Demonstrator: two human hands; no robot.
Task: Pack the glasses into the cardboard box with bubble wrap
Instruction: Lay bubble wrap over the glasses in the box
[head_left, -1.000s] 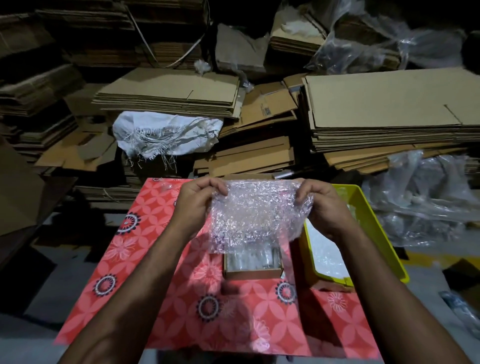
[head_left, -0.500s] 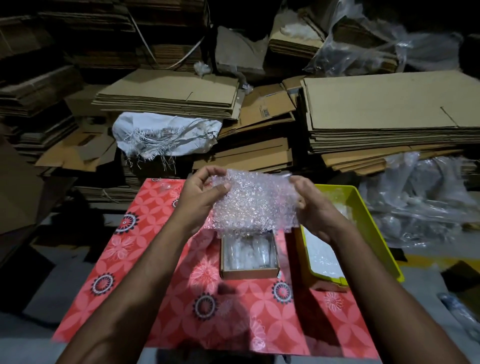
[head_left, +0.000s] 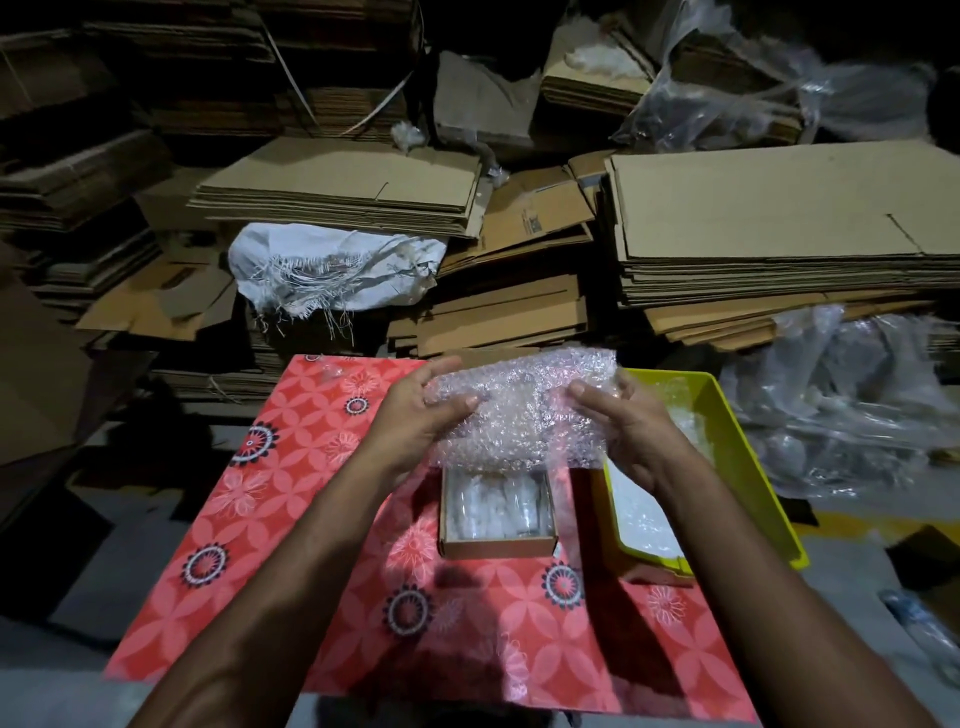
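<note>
both hands (head_left: 423, 415) gripping bubble wrap (head_left: 524, 410), above cardboard box (head_left: 497, 545)

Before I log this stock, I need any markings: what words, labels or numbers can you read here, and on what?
No text can be read.
Flattened carton: a dark printed mark, too blurred to read.
Cardboard box, bubble wrap and yellow tray: no print visible.
Red cloth: flower pattern only, no words.
</note>
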